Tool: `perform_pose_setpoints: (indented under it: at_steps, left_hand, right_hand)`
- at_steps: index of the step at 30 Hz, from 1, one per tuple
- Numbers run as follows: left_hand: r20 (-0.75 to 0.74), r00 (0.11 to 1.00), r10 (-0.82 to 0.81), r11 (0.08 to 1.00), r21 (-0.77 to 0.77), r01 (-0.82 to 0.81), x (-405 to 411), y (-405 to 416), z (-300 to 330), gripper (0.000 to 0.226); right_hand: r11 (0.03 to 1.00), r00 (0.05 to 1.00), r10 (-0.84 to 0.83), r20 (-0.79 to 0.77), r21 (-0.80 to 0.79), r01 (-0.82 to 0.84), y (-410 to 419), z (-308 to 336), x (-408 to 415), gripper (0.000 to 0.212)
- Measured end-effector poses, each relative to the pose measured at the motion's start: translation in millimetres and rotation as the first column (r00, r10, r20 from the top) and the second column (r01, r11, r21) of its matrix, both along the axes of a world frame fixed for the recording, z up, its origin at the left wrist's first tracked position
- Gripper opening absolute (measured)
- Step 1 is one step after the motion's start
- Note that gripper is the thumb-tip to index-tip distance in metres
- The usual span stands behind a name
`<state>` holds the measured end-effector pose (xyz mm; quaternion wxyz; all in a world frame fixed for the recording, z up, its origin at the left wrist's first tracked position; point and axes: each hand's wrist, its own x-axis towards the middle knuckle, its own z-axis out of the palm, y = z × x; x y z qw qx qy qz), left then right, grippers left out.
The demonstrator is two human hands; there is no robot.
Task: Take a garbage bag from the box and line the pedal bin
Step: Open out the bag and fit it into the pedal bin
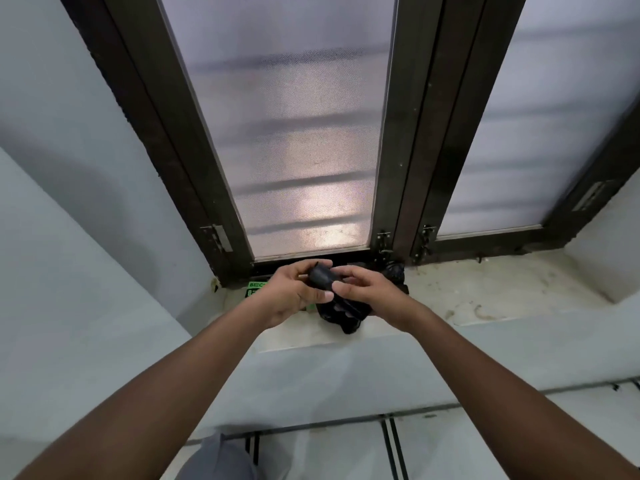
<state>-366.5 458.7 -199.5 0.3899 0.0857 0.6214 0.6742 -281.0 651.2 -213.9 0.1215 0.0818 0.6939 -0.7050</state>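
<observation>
A black roll of garbage bags (321,277) is held up over the window sill between both hands. My left hand (289,292) grips the roll from the left, thumb across its lower part. My right hand (367,289) touches its right side with the fingertips. Loose black bag plastic (341,315) hangs below the roll down to the sill's front edge. A green and black box (255,287) lies on the sill behind my left hand, mostly hidden. The pedal bin is not in view.
The pale stone window sill (467,292) runs to the right beneath a dark-framed window (405,150) with frosted panes. Another dark bundle (393,271) sits at the frame's base. Grey walls flank the sill; tiled floor (332,452) lies below.
</observation>
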Motion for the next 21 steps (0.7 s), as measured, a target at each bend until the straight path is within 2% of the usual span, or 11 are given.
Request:
perform_pose_setpoints:
  at_steps: [2,4,6,8,9,12,14,15,16,18,21]
  left_hand:
    - [-0.002,1.0,0.011,1.0,-0.029,-0.011,-7.6,-1.7,3.2,0.053]
    - [-0.002,0.999,0.052,0.996,-0.068,-0.052,-18.4,-3.4,0.2,0.047]
    - [-0.211,0.974,0.082,0.95,-0.28,-0.141,-29.9,-7.2,-8.4,0.043]
    - [-0.515,0.852,-0.096,0.823,-0.522,-0.223,-39.1,-9.8,-18.9,0.038]
    - [-0.578,0.776,-0.252,0.766,-0.609,-0.205,-42.0,-10.1,-23.2,0.036]
    - [-0.471,0.561,-0.681,0.498,-0.86,-0.117,-51.3,-5.4,-38.5,0.032]
    - [-0.322,0.431,-0.843,0.286,-0.947,-0.147,-55.0,-3.4,-46.3,0.039]
    - [-0.28,0.396,-0.875,0.233,-0.959,-0.164,-57.0,-2.3,-49.4,0.042]
    - [-0.268,0.373,-0.888,0.215,-0.96,-0.178,-58.2,-1.1,-51.9,0.044]
    - [-0.319,0.385,-0.866,0.254,-0.944,-0.212,-60.4,0.9,-52.7,0.046]
    - [-0.544,0.482,-0.687,0.432,-0.839,-0.331,-64.1,-2.1,-51.2,0.039]
  right_hand:
    - [0.998,0.999,0.025,-0.028,0.055,-0.023,-4.6,3.0,-0.2,0.045]
    - [0.998,0.999,-0.038,-0.009,0.059,0.038,-6.1,1.0,-0.5,0.048]
    - [0.992,0.991,-0.124,0.051,0.033,0.123,-6.2,-4.6,-0.7,0.051]
    - [0.984,0.975,-0.177,0.131,0.046,0.173,-6.9,-13.0,-1.2,0.055]
    - [0.98,0.967,-0.193,0.168,0.07,0.184,-9.0,-15.8,-1.9,0.056]
    - [0.967,0.948,-0.237,0.211,0.142,0.21,-19.3,-18.2,-6.6,0.05]
    - [0.964,0.945,-0.258,0.203,0.125,0.236,-25.8,-16.8,-9.9,0.044]
    - [0.963,0.944,-0.265,0.199,0.106,0.248,-28.7,-15.9,-11.3,0.041]
    - [0.961,0.942,-0.274,0.195,0.095,0.26,-31.6,-14.8,-12.3,0.04]
    - [0.947,0.932,-0.316,0.178,0.117,0.299,-36.4,-14.9,-15.1,0.039]
    - [0.912,0.91,-0.389,0.142,0.197,0.359,-40.4,-13.6,-20.2,0.036]
